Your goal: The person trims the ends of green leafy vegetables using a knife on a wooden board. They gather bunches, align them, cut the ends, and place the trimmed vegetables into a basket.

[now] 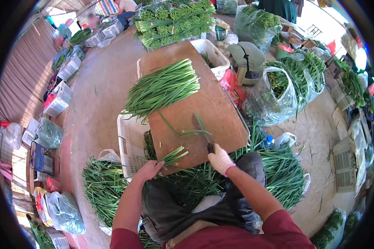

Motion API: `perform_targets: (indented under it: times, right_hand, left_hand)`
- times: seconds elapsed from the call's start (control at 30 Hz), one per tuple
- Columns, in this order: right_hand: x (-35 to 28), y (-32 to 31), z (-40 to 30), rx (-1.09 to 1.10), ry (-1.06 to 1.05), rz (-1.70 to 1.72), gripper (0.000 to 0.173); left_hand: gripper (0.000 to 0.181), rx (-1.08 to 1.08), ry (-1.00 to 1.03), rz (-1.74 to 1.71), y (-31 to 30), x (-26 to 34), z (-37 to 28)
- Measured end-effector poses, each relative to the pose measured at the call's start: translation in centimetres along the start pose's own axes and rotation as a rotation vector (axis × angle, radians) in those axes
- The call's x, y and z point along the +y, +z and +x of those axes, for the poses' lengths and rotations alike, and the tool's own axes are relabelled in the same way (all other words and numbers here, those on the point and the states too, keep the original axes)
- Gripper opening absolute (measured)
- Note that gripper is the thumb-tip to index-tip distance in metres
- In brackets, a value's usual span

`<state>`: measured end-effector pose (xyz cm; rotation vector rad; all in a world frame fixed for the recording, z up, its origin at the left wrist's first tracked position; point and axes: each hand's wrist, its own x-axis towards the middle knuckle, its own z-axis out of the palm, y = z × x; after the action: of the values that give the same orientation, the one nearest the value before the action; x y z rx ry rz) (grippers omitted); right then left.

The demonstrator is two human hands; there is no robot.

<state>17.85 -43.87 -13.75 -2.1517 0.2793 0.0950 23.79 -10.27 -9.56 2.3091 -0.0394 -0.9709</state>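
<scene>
My left hand (151, 170), bare, grips a small bunch of garlic chives (172, 156) at the near left edge of a wooden board (218, 124). The pale cut ends point right, over the board. In a striped glove, my right hand (220, 159) holds a knife (202, 129) by its dark handle. Its blade points away from me across the board, with a few loose chive leaves (188, 133) lying by and across it. Farther back on the board lies a large pile of chives (165, 85), pale ends to the right.
The board rests over white plastic crates (132, 146). Heaps of chives (104, 186) (282, 174) flank my legs. Plastic bags of greens (277, 96) and a grey-green padded seat (246, 56) stand to the right. Bundled greens (174, 23) are stacked beyond. Two people sit at the far left.
</scene>
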Motion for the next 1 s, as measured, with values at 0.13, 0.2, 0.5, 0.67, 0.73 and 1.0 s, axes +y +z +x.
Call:
perform_targets:
  times: [0.13, 0.2, 0.5, 0.67, 0.73, 1.0]
  right_hand:
    - [-2.8, 3.0, -2.6, -0.079, -0.037, 0.156, 0.042]
    - [-4.2, 4.0, -3.1, -0.097, -0.076, 0.09, 0.042]
    - [-4.1, 7.2, -1.6, -0.242, -0.22, -0.462, 0.025]
    - [-3.9, 7.5, -0.3, -0.369, -0.629, -0.968, 0.026]
    - [-3.1, 7.3, 0.9, -0.394, -0.541, -0.907, 0.021]
    - [-6.5, 8.1, -1.9, -0.244, -0.063, -0.463, 0.023]
  left_hand:
    - [0.061, 0.058, 0.078, 0.116, -0.1, -0.9, 0.6]
    - [0.061, 0.099, 0.092, 0.132, -0.1, -1.2, 0.6]
    - [0.063, 0.06, 0.062, 0.093, -0.3, -0.4, 0.2]
    - [0.062, 0.096, 0.103, 0.149, 0.2, -2.7, 1.9]
    - [0.063, 0.091, 0.091, 0.155, 0.6, -2.3, 2.2]
    - [0.062, 0.086, 0.101, 0.122, 0.4, -2.5, 2.1]
